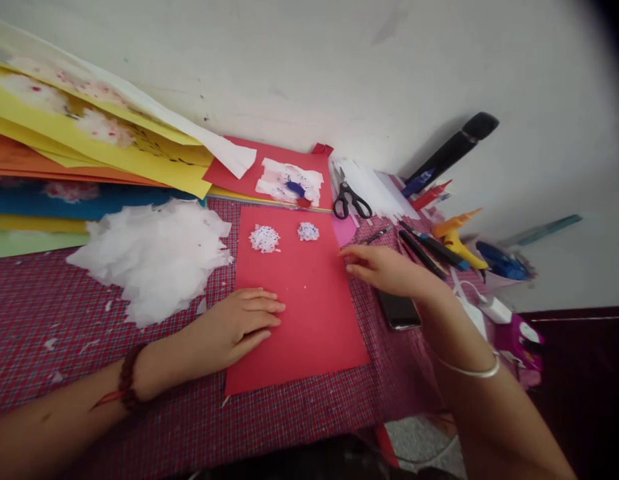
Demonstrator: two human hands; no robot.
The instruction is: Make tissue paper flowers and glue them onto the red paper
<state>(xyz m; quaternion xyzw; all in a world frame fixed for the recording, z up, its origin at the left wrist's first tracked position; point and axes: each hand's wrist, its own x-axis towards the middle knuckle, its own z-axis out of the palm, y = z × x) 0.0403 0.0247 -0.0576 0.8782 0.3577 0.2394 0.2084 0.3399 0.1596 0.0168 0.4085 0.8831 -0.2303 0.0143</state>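
Note:
A red sheet of paper (309, 333) lies on the checked tablecloth in front of me. Two round white paper tufts with dark specks sit near its far edge, a larger tuft (264, 239) on the left and a smaller tuft (308, 231) on the right. My left hand (244, 323) rests flat on the sheet's left side, fingers stretched out. Over the sheet's right edge hovers my right hand (379, 267), fingers loosely bent and the thumb side partly hidden. Whether something small is between its fingertips I cannot make out.
Left of the sheet is a heap of white paper pieces (159, 253). Behind it lie stacked coloured papers (154, 150). Black scissors (350, 200), several pens, a phone (399, 311), a yellow glue gun (462, 248) and a white plug (494, 308) lie to the right, near the wall.

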